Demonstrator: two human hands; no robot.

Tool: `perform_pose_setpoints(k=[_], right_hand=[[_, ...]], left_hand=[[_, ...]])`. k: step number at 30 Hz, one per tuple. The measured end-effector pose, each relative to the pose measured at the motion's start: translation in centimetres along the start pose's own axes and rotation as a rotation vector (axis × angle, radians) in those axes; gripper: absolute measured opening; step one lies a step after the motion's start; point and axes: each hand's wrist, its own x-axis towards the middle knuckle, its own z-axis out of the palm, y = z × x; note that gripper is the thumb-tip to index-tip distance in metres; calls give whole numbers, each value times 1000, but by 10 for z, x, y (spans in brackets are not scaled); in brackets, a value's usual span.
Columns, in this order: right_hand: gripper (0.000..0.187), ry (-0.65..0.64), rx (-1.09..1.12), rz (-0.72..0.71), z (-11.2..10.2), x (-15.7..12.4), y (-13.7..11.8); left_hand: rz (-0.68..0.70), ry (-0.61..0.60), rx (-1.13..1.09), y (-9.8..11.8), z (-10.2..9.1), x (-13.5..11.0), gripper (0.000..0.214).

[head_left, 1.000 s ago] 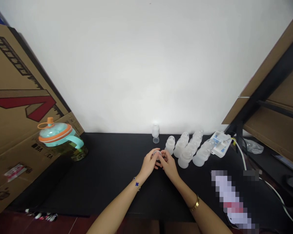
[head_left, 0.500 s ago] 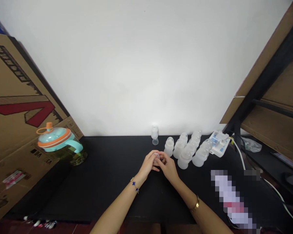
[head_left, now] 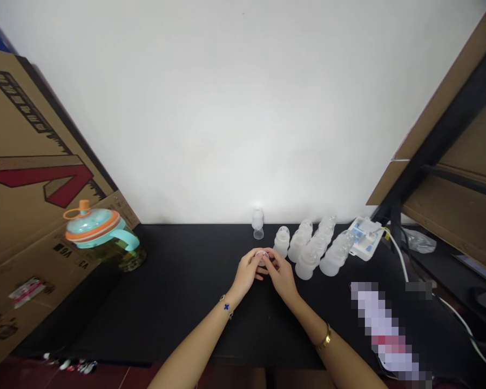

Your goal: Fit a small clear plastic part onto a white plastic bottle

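Note:
Close together over the black table, my left hand [head_left: 246, 274] and my right hand [head_left: 282, 276] both grip a small clear bottle cap [head_left: 262, 255]. Thumbs press on it from the near side, and curled fingers hide its lower part and anything inside it. Just right of my right hand stand several translucent white baby bottles with clear domed caps, the nearest being a bottle [head_left: 306, 265] at the front of the group. Farther back, against the wall, is a white bottle-shaped piece [head_left: 257, 218] with a clear cup-like cap [head_left: 258, 234] in front of it.
On the left, a teal and orange lidded jug [head_left: 101, 232] stands beside a large cardboard box [head_left: 32, 162]. Behind the bottles at right lies a white power strip [head_left: 366, 237] with a white cable. A blurred flat object [head_left: 384, 329] lies at the front right.
My hands have shifted slightly, and the clear cap now shows more of its top between the thumbs and fingers. The whole view has moved a little; the bottles stay put.

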Motion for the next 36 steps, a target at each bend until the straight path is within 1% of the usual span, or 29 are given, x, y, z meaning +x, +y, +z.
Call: perform_pose_setpoints(k=[4, 6, 10, 13, 15, 19, 25, 30, 36], right_hand=[[38, 10, -10, -69, -4, 1, 0], [39, -1, -25, -71, -4, 1, 0], [40, 22, -28, -6, -3, 2, 2], [39, -6, 18, 59, -3, 2, 2], [38, -23, 48, 77, -3, 2, 1], [37, -25, 76, 72, -3, 3, 1], [41, -6, 92, 80, -1, 4, 7], [39, -26, 122, 99, -1, 4, 7], [41, -25, 121, 115, -1, 4, 9]], left_hand=[[147, 99, 178, -2, -1, -4, 50], [177, 120, 209, -1, -1, -5, 48], [147, 113, 156, -1, -1, -2, 49], [121, 116, 107, -1, -1, 0, 51], [122, 112, 117, -1, -2, 0, 50], [135, 101, 170, 0, -2, -2, 47], [39, 45, 80, -5, -3, 4, 56], [35, 39, 47, -9, -5, 9, 58], [29, 27, 28, -12, -6, 9, 63]])
